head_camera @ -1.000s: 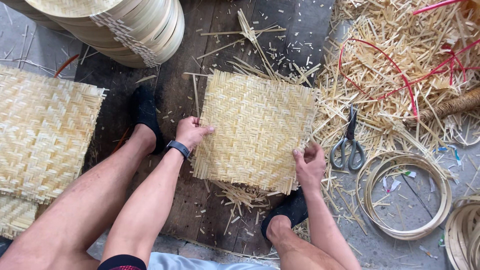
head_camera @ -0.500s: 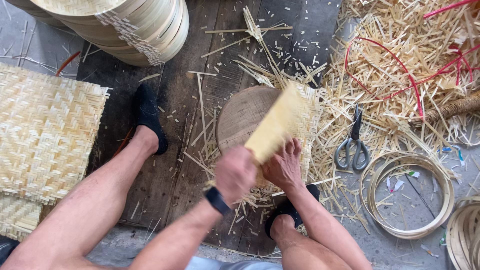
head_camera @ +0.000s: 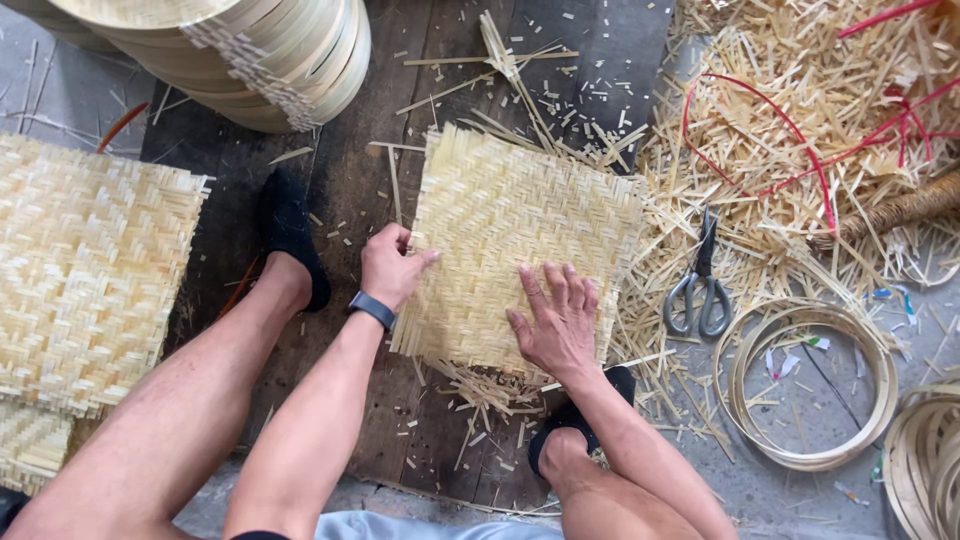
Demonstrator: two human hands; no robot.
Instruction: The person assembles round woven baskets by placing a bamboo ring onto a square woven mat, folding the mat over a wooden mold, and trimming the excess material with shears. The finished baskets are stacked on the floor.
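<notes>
A: Far left, mat stack (head_camera: 85, 280). Centre, woven mat (head_camera: 525, 255) flat on the boards again; half a second ago it was lifted, folded over a round block.
B: So flipped. Hands?
A: Left hand (head_camera: 392, 268) curled, gripping the mat's left edge. Right hand (head_camera: 555, 320) open, palm pressing it down.
B: Right side?
A: Scissors (head_camera: 700, 285), hoop (head_camera: 805, 385). Block hidden now; the rim stack at top left is cut off.

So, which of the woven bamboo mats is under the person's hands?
The single woven mat lying on the dark boards between the feet: both the left hand and right hand press on it. The other mats are stacked untouched at the far left.
</notes>
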